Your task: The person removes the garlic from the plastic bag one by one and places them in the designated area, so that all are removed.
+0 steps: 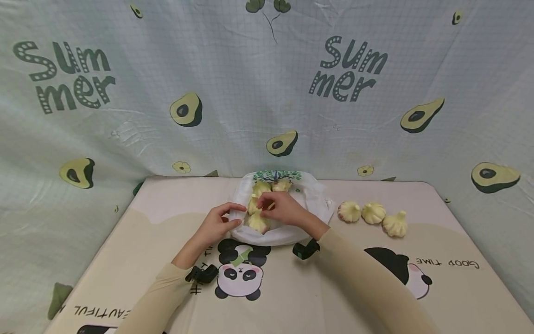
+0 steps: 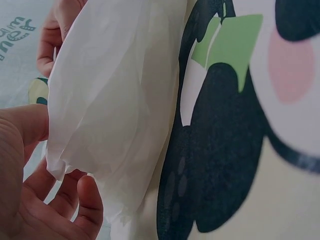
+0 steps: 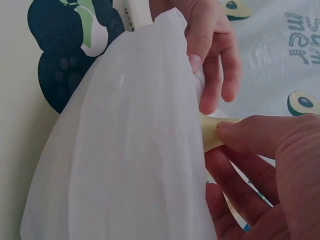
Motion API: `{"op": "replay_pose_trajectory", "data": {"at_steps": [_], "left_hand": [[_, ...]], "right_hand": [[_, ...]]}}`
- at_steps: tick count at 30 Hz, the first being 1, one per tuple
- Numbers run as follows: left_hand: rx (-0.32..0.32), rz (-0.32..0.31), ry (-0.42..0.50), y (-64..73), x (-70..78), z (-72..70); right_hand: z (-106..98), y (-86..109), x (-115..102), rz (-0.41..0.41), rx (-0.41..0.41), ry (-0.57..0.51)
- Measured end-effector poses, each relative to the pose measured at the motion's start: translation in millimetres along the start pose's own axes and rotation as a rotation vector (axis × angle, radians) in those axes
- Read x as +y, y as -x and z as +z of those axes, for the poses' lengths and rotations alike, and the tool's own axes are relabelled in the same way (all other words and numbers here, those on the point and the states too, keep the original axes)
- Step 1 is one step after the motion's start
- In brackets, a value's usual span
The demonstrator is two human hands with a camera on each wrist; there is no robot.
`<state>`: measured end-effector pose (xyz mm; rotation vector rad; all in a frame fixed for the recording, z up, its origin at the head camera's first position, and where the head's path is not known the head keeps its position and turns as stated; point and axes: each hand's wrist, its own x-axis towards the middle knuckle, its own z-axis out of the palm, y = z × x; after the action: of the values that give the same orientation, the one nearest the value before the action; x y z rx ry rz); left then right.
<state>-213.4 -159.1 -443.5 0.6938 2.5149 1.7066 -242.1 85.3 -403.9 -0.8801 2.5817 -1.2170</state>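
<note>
A white plastic bag with a green tree print lies with its mouth spread, and several pale yellow garlic bulbs sit inside. My right hand reaches over the bag and pinches the stem of a garlic bulb at the near left. In the right wrist view, thumb and finger hold that pale stem; the bag wall hides the rest. At the bag's left rim, my left hand holds the plastic edge between thumb and fingers. The left wrist view shows the bag's side against this hand.
Three garlic bulbs stand in a row on the table to the right of the bag. The tablecloth carries panda prints. Behind the table hangs a pale curtain with avocado prints.
</note>
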Motion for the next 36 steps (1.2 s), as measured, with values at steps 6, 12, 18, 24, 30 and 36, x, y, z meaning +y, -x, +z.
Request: {"op": "replay_pose_trajectory", "data": {"at_steps": [6, 12, 18, 24, 30, 36], "left_hand": [[0.0, -0.006, 0.004, 0.1, 0.4, 0.2], [0.003, -0.013, 0.002, -0.6, 0.4, 0.8], [0.011, -0.001, -0.001, 0.4, -1.9, 0.7], [0.02, 0.003, -0.008, 1.1, -2.0, 1.9], [0.028, -0.016, -0.012, 1.4, -0.1, 2.3], [0.024, -0.012, -0.011, 2.4, 0.4, 1.2]], "right_hand": [[-5, 3.5, 3, 0.005, 0.041, -0.019], [-14, 7.6, 8, 0.03, 0.077, -0.067], [-24, 11.2, 13, 0.013, 0.132, -0.09], [-38, 18.4, 14, 0.002, 0.191, -0.093], [-52, 28.4, 12, -0.003, 0.217, -0.114], [-66, 43.3, 17, 0.0, 0.241, -0.128]]}}
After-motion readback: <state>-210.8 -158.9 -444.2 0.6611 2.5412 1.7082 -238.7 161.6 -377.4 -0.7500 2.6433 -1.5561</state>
